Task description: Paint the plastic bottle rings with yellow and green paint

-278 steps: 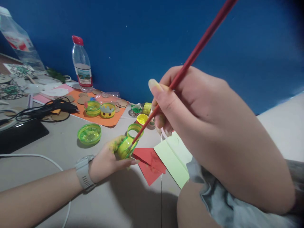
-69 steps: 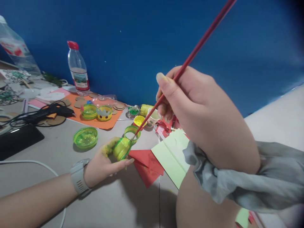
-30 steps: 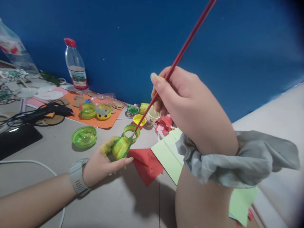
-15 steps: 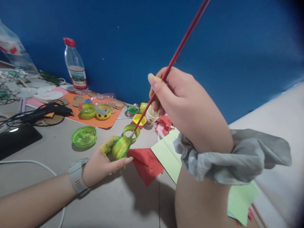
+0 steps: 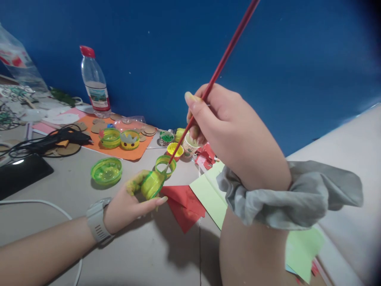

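My left hand (image 5: 131, 202), its fingers smeared with paint, is closed around a small cup-like piece (image 5: 152, 184) painted yellow and green and tipped on its side. A long red paintbrush (image 5: 218, 67) is pinched in my right hand (image 5: 220, 119). Its bristles touch the green rim of the painted piece. Just behind, a yellow-green ring (image 5: 166, 161) stands on the table, and past it are a cup of yellow paint (image 5: 175, 150) and a cup of green paint (image 5: 166, 137). Left of my hand lies a green-painted clear plastic bowl (image 5: 106, 171).
A red-capped bottle (image 5: 97, 89) stands against the blue wall (image 5: 166, 47). On orange paper (image 5: 131, 155) sit two painted bowls and cardboard discs. A black glue gun (image 5: 70, 137), a phone (image 5: 25, 174) and a white cable (image 5: 56, 208) lie left. Red paper (image 5: 186, 210) and green paper (image 5: 211, 194) lie right.
Hardly anything differs. The brush and my right hand have shifted very slightly, with the bristles still at the painted piece's rim; my left hand keeps the same hold.
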`<state>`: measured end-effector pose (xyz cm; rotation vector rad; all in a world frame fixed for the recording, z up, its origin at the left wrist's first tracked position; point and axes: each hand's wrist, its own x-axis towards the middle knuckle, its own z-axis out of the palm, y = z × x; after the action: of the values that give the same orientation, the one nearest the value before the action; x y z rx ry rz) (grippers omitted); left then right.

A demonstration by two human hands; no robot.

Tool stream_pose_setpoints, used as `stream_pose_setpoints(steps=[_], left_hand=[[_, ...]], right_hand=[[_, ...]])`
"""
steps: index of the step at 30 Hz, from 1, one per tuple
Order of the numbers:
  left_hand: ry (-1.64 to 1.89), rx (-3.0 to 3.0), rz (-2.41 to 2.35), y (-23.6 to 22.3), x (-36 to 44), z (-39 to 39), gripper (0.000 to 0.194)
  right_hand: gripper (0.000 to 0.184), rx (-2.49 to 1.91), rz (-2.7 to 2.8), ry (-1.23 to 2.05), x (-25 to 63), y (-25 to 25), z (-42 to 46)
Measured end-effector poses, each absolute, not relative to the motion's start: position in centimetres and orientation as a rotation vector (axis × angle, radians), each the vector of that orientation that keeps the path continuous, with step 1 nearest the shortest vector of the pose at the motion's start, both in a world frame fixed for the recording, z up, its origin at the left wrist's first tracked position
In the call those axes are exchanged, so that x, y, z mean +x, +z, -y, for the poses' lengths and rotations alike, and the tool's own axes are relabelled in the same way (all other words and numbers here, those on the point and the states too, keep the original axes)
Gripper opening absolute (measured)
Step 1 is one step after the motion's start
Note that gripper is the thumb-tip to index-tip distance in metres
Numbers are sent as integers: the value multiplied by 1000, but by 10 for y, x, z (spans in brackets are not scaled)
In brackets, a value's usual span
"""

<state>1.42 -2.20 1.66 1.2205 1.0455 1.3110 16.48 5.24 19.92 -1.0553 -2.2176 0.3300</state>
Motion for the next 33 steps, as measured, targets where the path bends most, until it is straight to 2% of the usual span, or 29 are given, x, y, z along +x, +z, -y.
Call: stream_pose_setpoints(steps=[15,27,33], left_hand=[[1300,1181,-1071,24,17,25,32],[1359,1103,-1077,23,20,27,38],[1189,1190,-1080,25,11,18,36]], right_hand=[[28,-1035,2251,364,167,200,-50],[32,-1079,2277,206,165,197,-54],[28,-1183,2096,114,175,208,-47]])
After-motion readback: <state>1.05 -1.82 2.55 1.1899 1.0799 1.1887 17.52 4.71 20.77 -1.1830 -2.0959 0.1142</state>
